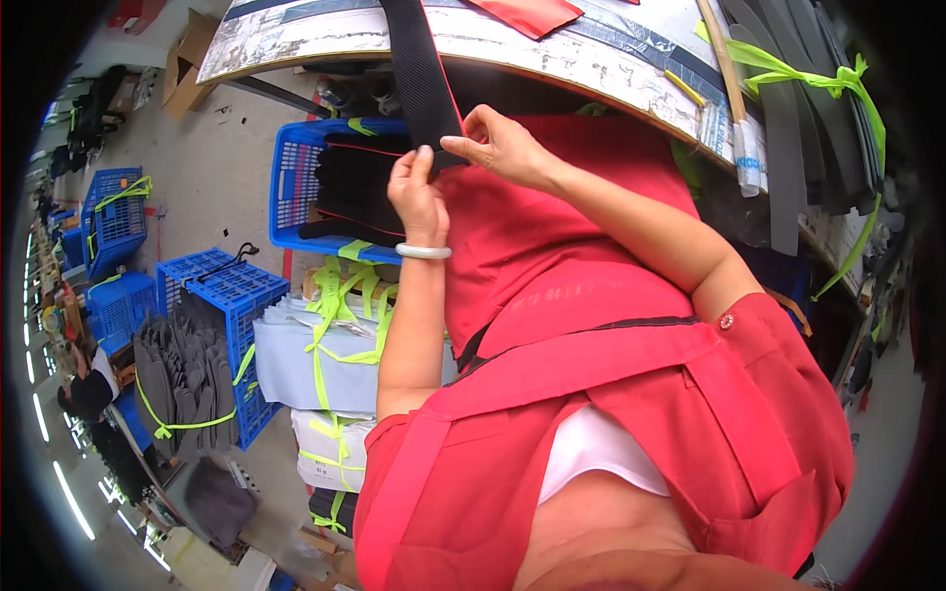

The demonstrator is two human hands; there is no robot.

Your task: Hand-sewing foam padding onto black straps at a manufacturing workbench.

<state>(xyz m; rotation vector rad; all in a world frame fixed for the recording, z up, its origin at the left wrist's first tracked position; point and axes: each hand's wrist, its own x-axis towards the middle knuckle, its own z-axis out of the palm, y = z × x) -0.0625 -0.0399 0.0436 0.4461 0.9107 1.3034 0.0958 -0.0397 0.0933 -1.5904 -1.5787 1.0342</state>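
Observation:
A long black mesh-like fabric strip with a red edge (422,81) hangs over the table's front edge toward me. My left hand (422,202), a pale bangle on its wrist, pinches the strip's lower end from the left. From the right, my right hand (501,148) closes thumb and fingers on the same end. The two thumbs nearly meet over a small dark bit of it. Just left of my hands, a blue plastic basket (286,182) holds a stack of black strips with red edges (360,187).
The worn white table (325,44) carries red fabric (532,12) and a yellow pen-like stick (685,89). Dark grey strips tied with green ribbon (828,108) hang at the right. Green-tied pale bundles (315,360) and a blue crate (258,295) stand at the left.

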